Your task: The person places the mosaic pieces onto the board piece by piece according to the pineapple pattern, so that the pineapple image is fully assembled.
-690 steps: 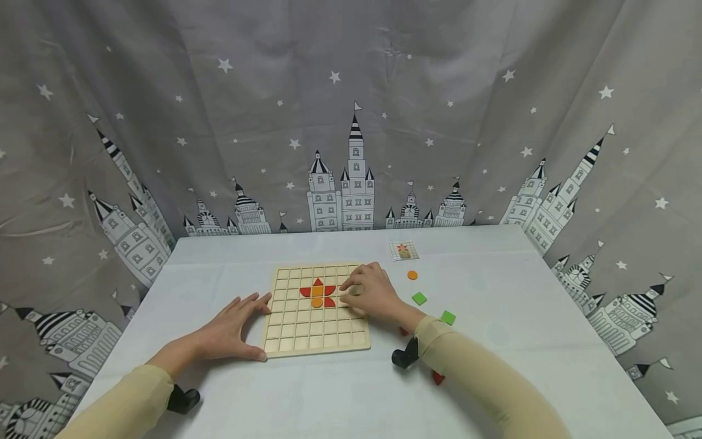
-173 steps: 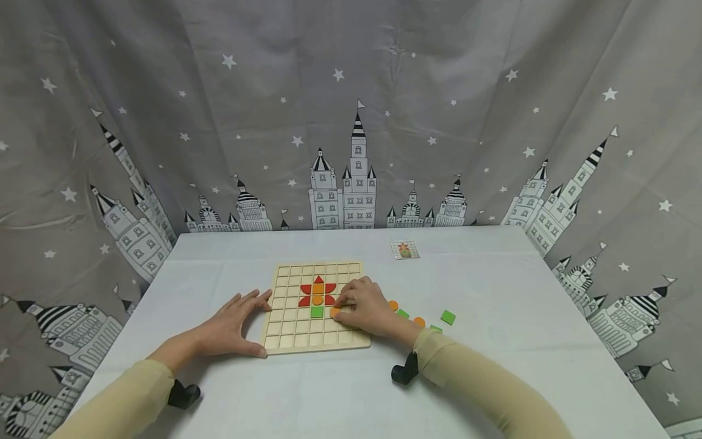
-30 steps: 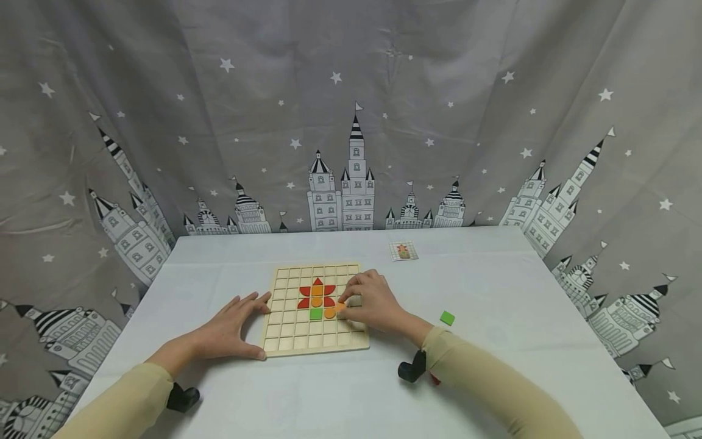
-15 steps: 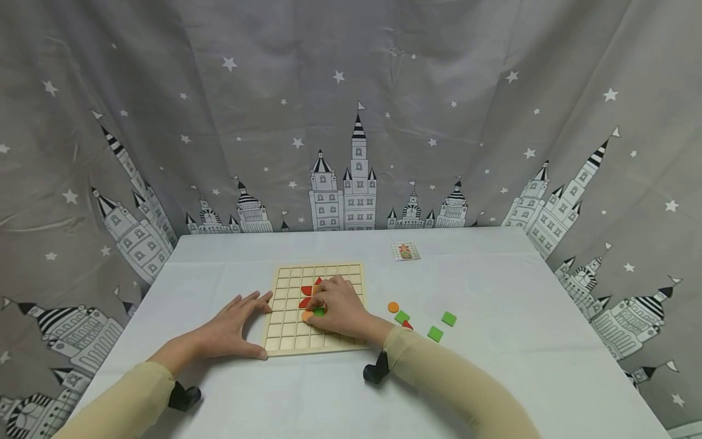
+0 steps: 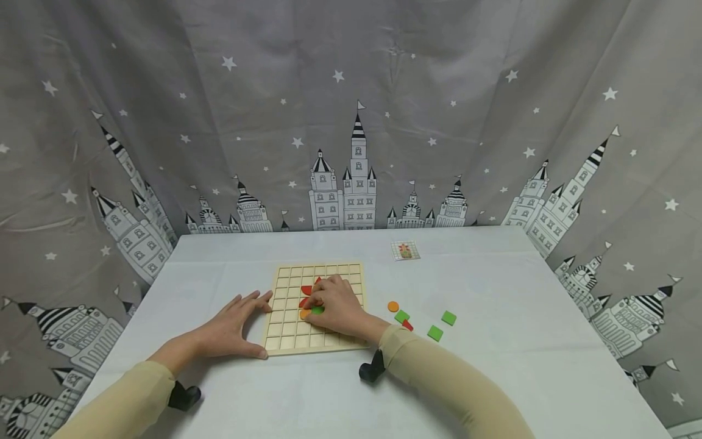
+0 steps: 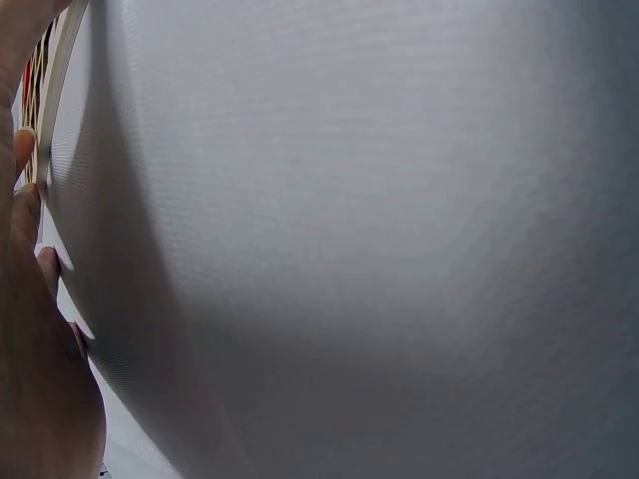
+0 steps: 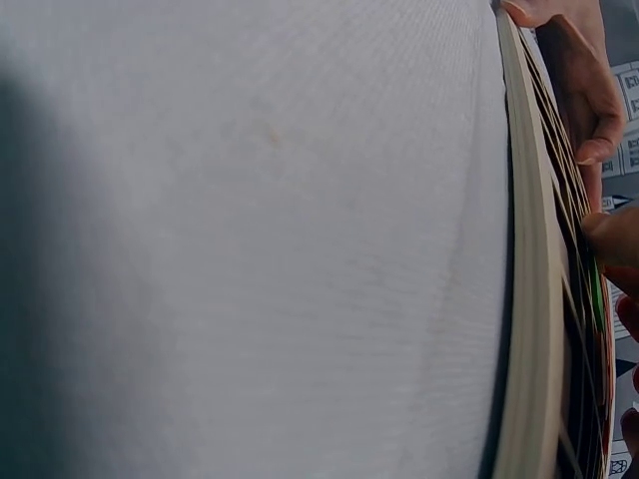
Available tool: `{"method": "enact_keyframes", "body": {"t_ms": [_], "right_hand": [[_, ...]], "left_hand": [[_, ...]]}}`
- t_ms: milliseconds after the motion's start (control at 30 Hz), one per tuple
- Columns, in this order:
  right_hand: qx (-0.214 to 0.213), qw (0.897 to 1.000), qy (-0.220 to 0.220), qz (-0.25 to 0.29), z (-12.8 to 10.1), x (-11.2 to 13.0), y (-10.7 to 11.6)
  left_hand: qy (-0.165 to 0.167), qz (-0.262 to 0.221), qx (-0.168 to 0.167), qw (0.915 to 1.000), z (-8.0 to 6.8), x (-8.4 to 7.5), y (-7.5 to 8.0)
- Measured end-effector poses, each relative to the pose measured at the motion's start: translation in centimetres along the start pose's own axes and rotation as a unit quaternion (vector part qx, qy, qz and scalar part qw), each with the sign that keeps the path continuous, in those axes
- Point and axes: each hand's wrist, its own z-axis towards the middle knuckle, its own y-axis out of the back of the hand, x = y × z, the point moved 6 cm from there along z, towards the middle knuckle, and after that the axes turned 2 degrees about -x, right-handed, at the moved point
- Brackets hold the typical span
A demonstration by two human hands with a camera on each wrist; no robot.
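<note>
Head view: an orange round piece sits on the wooden grid board, in the row below the red pieces and just left of a green piece. The right hand lies over the middle of the board, its fingers curled down onto the pieces and touching the orange one — whether they pinch it or only press it I cannot tell. Most of the red pattern is hidden under that hand.

The board lies on the worktop near its middle, a little toward the left edge. The left hand rests flat beside the board's left rim, fingers spread and straight, with fingertips and thumb against the rim.

To the right of the board, loose on the worktop, lie an orange disc, three green squares and a small red piece, close together. Toward the far edge lies a small pattern card.

Right wrist view shows the board's edge close up, with fingers on top — little else is clear. Behind the worktop hangs a grey curtain printed with castles and stars.
</note>
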Motion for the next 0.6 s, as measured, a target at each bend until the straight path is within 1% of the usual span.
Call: {"method": "enact_keyframes", "body": {"t_ms": [167, 300, 467, 600], "right_hand": [[0.003, 1.0, -0.004, 0.005, -0.1, -0.1, 0.0], [0.01, 1.0, -0.012, 0.019, -0.3, -0.6, 1.0], [0.017, 0.998, -0.038, 0.04, -0.9, -2.6, 2.9], [0.007, 0.996, -0.062, 0.064, -1.5, -4.4, 4.3]], "left_hand": [[0.006, 0.0, 0.004, 1.0, 0.0, 0.1, -0.1], [0.008, -0.001, 0.003, 1.0, 0.1, 0.1, -0.1], [0.007, 0.0, 0.0, 1.0, 0.1, 0.2, -0.1], [0.012, 0.004, 0.001, 0.9999, 0.1, 0.3, -0.2]]}}
